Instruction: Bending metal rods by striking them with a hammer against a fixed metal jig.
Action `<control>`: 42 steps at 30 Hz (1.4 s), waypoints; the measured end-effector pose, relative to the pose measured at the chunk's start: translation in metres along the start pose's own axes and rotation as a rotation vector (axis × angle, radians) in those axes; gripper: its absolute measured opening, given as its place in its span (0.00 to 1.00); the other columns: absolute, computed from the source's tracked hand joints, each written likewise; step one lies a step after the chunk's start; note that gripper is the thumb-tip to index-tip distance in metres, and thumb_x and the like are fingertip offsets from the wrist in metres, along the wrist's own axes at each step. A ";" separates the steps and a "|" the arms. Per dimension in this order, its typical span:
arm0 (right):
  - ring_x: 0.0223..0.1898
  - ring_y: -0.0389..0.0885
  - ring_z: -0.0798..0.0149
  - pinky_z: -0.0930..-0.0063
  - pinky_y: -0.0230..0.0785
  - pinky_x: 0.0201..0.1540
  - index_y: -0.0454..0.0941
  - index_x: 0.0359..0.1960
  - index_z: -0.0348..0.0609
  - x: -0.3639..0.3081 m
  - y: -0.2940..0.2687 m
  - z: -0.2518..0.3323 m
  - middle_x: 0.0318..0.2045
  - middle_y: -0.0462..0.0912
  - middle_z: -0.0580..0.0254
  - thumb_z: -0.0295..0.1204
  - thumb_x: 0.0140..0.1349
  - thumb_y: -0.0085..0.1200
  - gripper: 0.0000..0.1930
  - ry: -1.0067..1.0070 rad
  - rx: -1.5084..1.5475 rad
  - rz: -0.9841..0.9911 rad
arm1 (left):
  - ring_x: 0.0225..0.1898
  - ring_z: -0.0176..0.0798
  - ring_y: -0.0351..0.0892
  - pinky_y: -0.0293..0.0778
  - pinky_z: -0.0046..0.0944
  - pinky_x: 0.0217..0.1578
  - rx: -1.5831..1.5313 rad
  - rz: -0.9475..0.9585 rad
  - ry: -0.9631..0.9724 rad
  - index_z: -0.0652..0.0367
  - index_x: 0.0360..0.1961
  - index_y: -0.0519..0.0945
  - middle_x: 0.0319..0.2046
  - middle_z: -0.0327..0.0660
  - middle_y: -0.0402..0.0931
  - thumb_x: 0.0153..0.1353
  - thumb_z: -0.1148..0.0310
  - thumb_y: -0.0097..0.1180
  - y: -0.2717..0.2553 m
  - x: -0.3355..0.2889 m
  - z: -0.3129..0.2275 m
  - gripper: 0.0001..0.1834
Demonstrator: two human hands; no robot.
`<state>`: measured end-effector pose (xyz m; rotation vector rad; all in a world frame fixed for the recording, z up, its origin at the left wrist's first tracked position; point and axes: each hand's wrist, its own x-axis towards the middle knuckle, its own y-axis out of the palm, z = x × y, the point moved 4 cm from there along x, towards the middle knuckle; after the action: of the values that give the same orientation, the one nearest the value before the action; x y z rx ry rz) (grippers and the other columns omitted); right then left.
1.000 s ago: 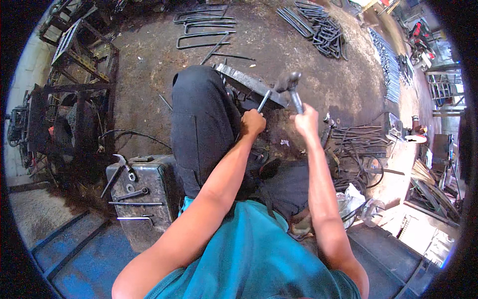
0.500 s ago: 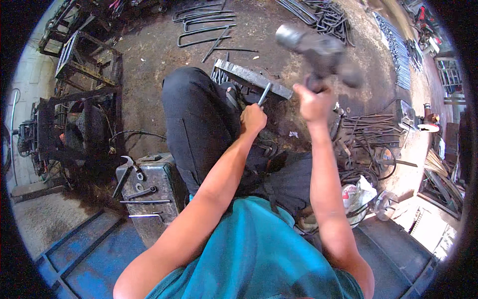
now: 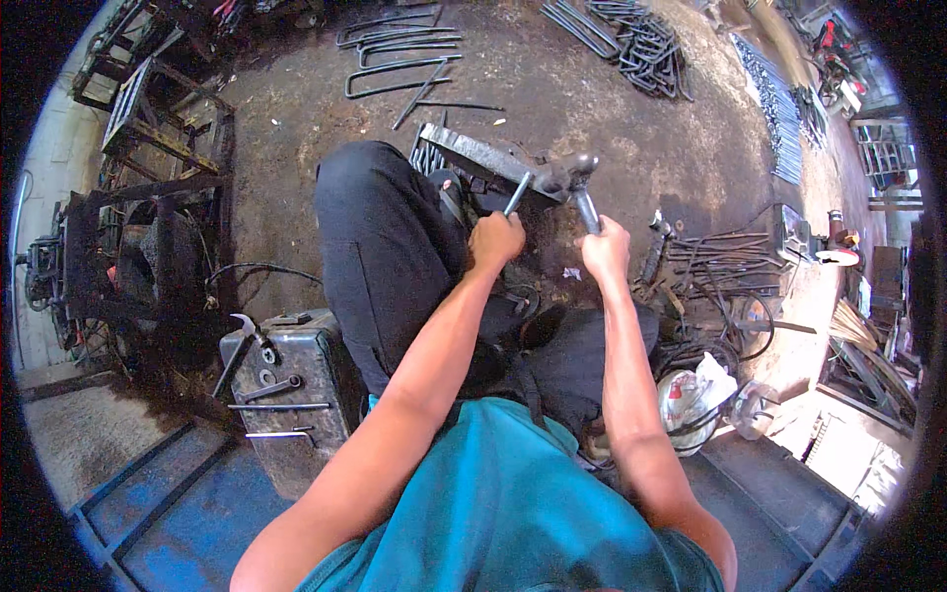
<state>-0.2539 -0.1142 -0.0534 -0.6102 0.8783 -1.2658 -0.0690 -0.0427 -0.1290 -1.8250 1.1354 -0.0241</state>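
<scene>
My left hand (image 3: pixel 495 240) is closed around a short metal rod (image 3: pixel 518 193), whose upper end rests at the edge of a thick steel bar (image 3: pixel 469 150). In my right hand (image 3: pixel 605 253) is the handle of a hammer (image 3: pixel 584 197). Its heavy head lies low against the bar's right end, just right of the rod tip, and hides that end. Whether the head touches the rod I cannot tell. Beneath the bar, to its left, several thin rods (image 3: pixel 427 156) show partly.
Bent rods (image 3: pixel 404 59) and a dark rod pile (image 3: pixel 646 54) lie on the floor ahead. At left stands a metal box (image 3: pixel 296 385) with a claw hammer (image 3: pixel 256 335) and wrench. Rods and cables (image 3: pixel 720 259), a white bag (image 3: pixel 698 400) and a grinder-like tool (image 3: pixel 837 257) are at right.
The hammer has come down from its raised, blurred position to the bar's right end. My right hand has dropped with it; my left hand still holds the rod.
</scene>
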 end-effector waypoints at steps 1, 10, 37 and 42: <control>0.30 0.81 0.45 0.55 0.70 0.37 0.77 0.30 0.36 0.001 -0.005 0.011 0.24 0.79 0.40 0.25 0.45 0.55 0.09 -0.041 0.123 0.016 | 0.42 0.63 0.79 0.73 0.56 0.44 -0.001 0.002 0.007 0.65 0.36 0.82 0.36 0.61 0.80 0.64 0.55 0.47 0.004 0.004 0.003 0.22; 0.12 0.65 0.76 0.81 0.55 0.16 0.72 0.27 0.42 -0.014 -0.119 0.168 0.15 0.72 0.69 0.18 0.50 0.60 0.08 -0.452 0.988 -0.012 | 0.38 0.66 0.78 0.72 0.57 0.42 -0.058 -0.059 0.027 0.65 0.33 0.82 0.32 0.62 0.79 0.62 0.57 0.52 -0.001 -0.001 0.010 0.19; 0.37 0.80 0.39 0.49 0.70 0.39 0.74 0.37 0.38 -0.009 0.041 -0.008 0.29 0.81 0.40 0.35 0.53 0.60 0.15 -0.084 0.204 0.005 | 0.42 0.64 0.78 0.72 0.54 0.44 -0.130 -0.098 0.119 0.68 0.32 0.82 0.34 0.61 0.79 0.62 0.50 0.49 -0.032 -0.012 -0.014 0.26; 0.33 0.79 0.37 0.50 0.70 0.35 0.73 0.36 0.37 -0.008 0.048 -0.013 0.26 0.80 0.40 0.40 0.55 0.61 0.18 -0.127 0.362 0.102 | 0.14 0.23 0.51 0.46 0.28 0.14 -0.792 0.373 0.171 0.55 0.30 0.70 0.15 0.27 0.55 0.69 0.50 0.44 -0.071 -0.046 -0.059 0.19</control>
<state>-0.2390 -0.0946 -0.0969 -0.3485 0.5489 -1.2407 -0.0738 -0.0434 -0.0261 -2.2708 1.7580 0.5686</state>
